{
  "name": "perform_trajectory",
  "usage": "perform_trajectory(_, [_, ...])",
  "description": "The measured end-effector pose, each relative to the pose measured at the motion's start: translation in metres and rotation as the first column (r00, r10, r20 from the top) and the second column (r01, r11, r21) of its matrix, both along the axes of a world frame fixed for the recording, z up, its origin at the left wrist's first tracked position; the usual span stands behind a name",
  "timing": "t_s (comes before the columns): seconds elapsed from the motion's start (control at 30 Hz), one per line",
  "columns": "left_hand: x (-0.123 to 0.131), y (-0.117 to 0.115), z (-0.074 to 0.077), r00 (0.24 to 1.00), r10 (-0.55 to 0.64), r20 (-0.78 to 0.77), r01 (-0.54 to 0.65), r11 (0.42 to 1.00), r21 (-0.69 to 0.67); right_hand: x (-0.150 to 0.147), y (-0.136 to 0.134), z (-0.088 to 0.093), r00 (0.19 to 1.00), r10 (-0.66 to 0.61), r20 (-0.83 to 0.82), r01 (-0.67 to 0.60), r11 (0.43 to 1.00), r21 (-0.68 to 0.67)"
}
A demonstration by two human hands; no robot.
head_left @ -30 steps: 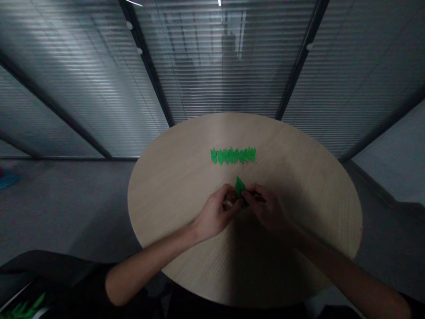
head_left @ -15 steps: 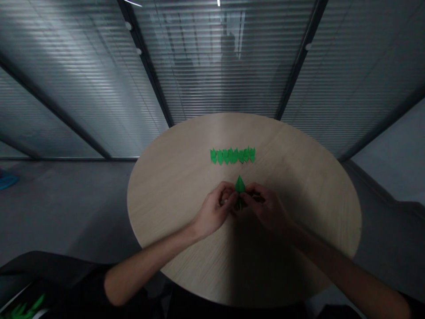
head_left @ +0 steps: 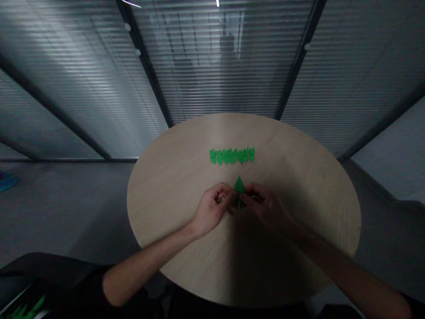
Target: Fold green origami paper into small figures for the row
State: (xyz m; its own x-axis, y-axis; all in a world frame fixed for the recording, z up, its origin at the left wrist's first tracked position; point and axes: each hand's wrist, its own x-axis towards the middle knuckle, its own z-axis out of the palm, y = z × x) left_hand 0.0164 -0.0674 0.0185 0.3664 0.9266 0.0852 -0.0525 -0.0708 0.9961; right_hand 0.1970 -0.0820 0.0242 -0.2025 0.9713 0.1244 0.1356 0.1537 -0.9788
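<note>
A small green folded piece [head_left: 239,184] with a pointed tip facing away from me is held near the middle of the round wooden table [head_left: 166,177]. My left hand [head_left: 214,206] pinches its left side between thumb and fingers. On its right side, the thumb and fingers of my right hand [head_left: 265,204] are closed on the same piece. Narrow green ends stick out below my thumbs. Beyond my hands lies a row of several similar green pieces [head_left: 232,156], side by side and close together.
Glass panels with blinds [head_left: 226,79] stand behind the table. More green pieces [head_left: 29,308] show at the bottom left, beside a dark chair edge [head_left: 49,261]. A blue object [head_left: 8,180] is on the floor at the far left.
My left hand has shifted very slightly on the green piece, its thumb a little lower. Otherwise the hands and the row look the same.
</note>
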Motion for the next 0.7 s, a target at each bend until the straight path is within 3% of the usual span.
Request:
perform_trajectory(0.43, [-0.0026, 0.0003, 0.0007, 0.995, -0.016, -0.093, 0.019, 0.999, 0.035, 0.0024, 0.0011, -0.0032, 1.0, -0.014, -0.019, 0.013, 0.998, -0.059])
perform_trajectory(0.7, [-0.0029, -0.0003, 0.0024, 0.996, 0.004, -0.09, -0.001, 1.0, 0.025, 0.0023, 0.0014, -0.0026, 0.999, 0.01, 0.034, -0.009, 1.0, -0.021])
